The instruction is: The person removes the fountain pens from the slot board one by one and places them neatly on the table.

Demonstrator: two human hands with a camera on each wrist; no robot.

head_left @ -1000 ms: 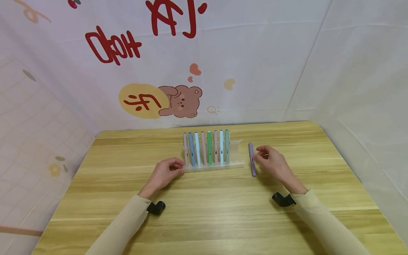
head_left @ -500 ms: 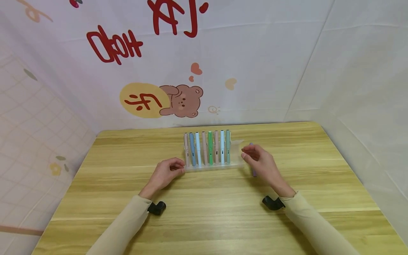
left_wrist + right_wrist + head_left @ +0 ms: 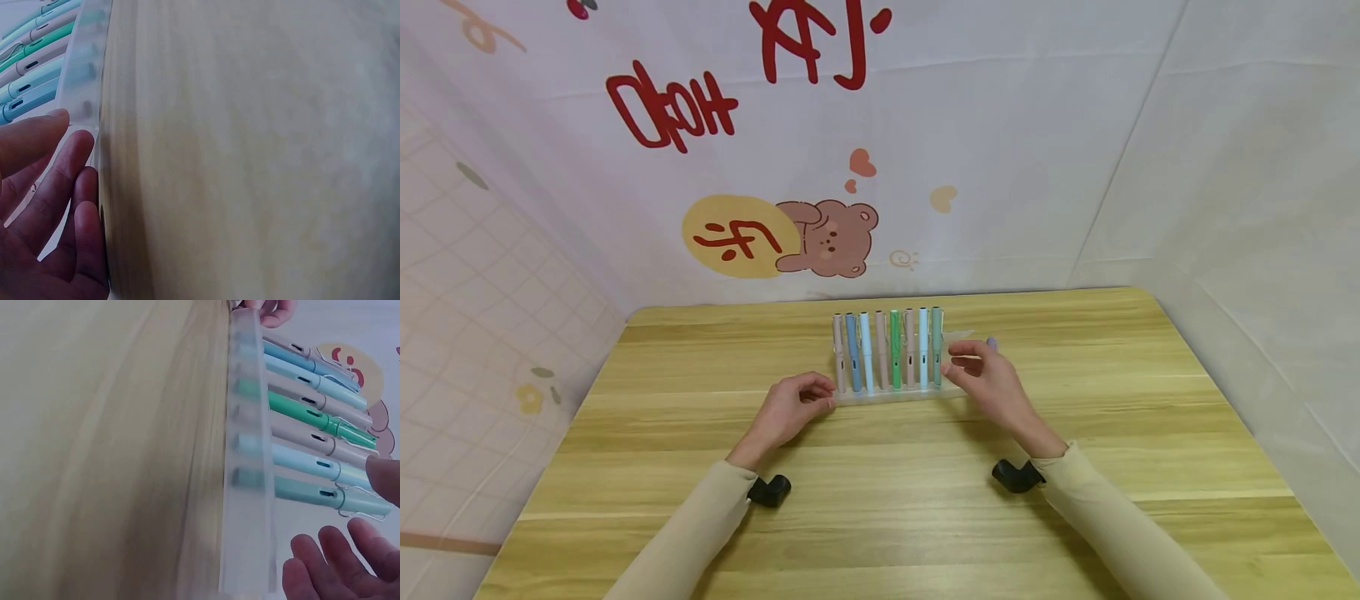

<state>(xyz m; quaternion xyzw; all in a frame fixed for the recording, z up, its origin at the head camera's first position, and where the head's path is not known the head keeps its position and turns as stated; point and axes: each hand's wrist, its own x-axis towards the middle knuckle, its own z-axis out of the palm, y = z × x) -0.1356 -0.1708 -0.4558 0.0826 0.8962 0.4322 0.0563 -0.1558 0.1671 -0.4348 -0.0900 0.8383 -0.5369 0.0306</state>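
Your right hand (image 3: 991, 385), fingers loose and empty, could tip the teal pen (image 3: 304, 490) by drifting left; whether your left hand (image 3: 790, 408) grips the translucent rack (image 3: 245, 540), I can't tell.

Wood-grain table (image 3: 880, 508), translucent rack (image 3: 247, 550) of pens (image 3: 896, 350), purple pen (image 3: 992, 343) mostly hidden

Both forearms (image 3: 688, 529) reach forward, angled inward. Left hand (image 3: 786, 412): fingers loosely bent, thumb near index. Right hand (image 3: 992, 387): fingers slightly curved, thumb apart.

Long beige sleeves (image 3: 688, 525) each end beside a small black device (image 3: 769, 491) bent like an elbow.
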